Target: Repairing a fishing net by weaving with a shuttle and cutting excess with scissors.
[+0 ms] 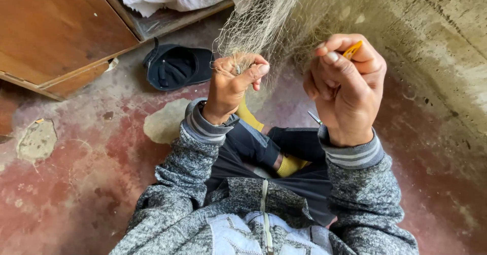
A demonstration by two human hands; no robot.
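Left hand [231,85] pinches net [264,21]; right hand [345,82] grips yellow tool [352,49]

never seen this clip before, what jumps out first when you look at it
The pale net hanging at top centre, pinched by the left hand, with the right hand beside it gripping a small yellow tool. Next, the dark cap on the worn red floor, upper left.

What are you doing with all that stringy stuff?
A person sits on a worn red floor, both hands raised to a fine pale net hanging in front. The left hand pinches a bunch of its mesh. The right hand grips a small yellow tool beside the net. A dark cap lies nearby.
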